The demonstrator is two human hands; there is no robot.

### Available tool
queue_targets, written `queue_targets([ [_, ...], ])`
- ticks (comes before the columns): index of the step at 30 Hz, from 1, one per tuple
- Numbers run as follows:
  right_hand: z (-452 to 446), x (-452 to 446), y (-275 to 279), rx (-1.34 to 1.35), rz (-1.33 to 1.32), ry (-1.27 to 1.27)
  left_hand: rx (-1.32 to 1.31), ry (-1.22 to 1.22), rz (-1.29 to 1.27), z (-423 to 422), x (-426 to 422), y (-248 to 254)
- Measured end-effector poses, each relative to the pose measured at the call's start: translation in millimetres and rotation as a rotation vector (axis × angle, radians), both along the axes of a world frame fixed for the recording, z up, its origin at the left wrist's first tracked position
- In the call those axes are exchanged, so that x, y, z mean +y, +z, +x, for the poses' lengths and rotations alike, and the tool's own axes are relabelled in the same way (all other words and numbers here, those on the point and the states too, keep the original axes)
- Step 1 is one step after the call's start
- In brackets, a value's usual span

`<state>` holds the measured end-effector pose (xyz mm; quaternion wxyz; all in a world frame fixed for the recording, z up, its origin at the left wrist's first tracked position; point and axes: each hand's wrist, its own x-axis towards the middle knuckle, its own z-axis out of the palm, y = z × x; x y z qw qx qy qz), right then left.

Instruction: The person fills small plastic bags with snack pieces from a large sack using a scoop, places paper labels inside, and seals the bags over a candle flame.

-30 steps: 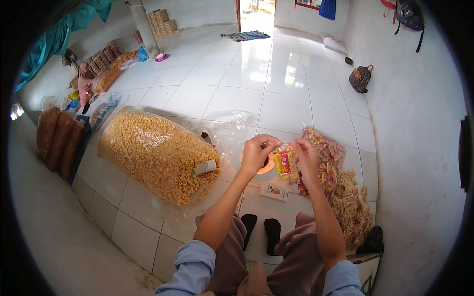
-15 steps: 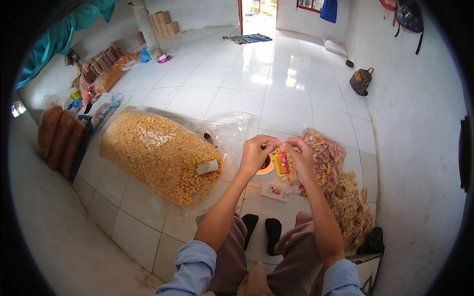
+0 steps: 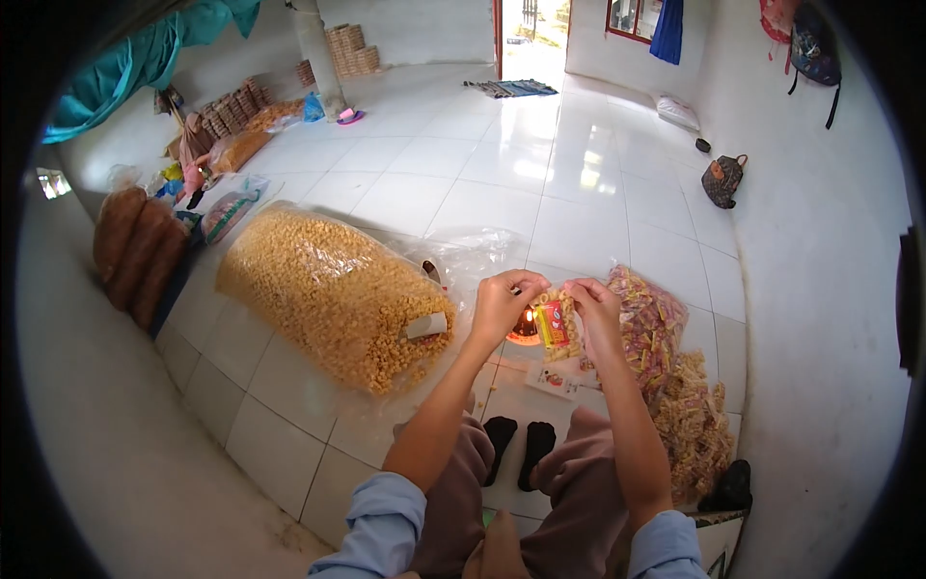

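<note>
Between my two hands hangs a small clear packet of snack rings point(image 3: 569, 345) with a red and yellow label point(image 3: 553, 325). My left hand point(image 3: 503, 304) pinches its top left corner, and my right hand point(image 3: 596, 311) pinches the top right corner. Just behind the packet, an orange round burner point(image 3: 524, 338) shows a small flame, partly hidden by my left hand and the packet. Below it on the floor lies a white printed card or packet point(image 3: 552, 379).
At left lies a big clear bag of yellow snacks point(image 3: 318, 289) with a white scoop-like piece point(image 3: 424, 326) at its mouth. On my right are a bag of colourful labels point(image 3: 651, 318) and a pile of filled packets point(image 3: 693, 425). Brown sacks point(image 3: 145, 251) stand far left.
The view has shifted, so the room appears farther right. The packet now shows more fully between my hands, and the flame behind it has come into sight. Both hands keep their pinch.
</note>
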<state>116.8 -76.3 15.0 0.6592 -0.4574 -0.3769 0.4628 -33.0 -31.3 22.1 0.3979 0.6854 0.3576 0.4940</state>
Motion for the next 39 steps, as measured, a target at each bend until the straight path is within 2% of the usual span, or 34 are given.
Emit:
queue_targets([
  [3, 0, -1, -5, 0.040, -0.046, -0.017, 0.091, 0.016, -0.018, -2, 5, -6],
  [6, 9, 5, -27, 0.132, -0.089, 0.070, 0.106, -0.011, -0.154, -4, 13, -26],
  [8, 22, 15, -63, 0.084, -0.151, 0.133, 0.184, 0.045, -0.168, -6, 25, -64],
  [9, 25, 18, -81, 0.054, -0.220, 0.161, 0.128, 0.049, -0.130, -8, 31, -94],
  [14, 30, 42, -153, -0.009, -0.283, 0.071, 0.119, 0.047, -0.201, -4, 37, -167],
  [16, 22, 45, -170, 0.105, -0.206, 0.236, 0.064, 0.036, -0.320, -8, 39, -197],
  [18, 19, 50, -200, 0.098, -0.280, 0.273, 0.057, 0.026, -0.384, -6, 42, -218],
  [21, 14, 56, -226, 0.149, -0.413, 0.313, 0.058, 0.017, -0.447, -4, 51, -240],
  [29, 12, 62, -273, 0.063, -0.512, 0.127, 0.038, 0.015, -0.561, 1, 57, -281],
  [36, 15, 69, -285, 0.092, -0.556, 0.103, -0.011, -0.011, -0.663, 4, 64, -301],
  [39, 17, 74, -283, 0.170, -0.583, 0.186, -0.006, -0.023, -0.667, 5, 68, -301],
])
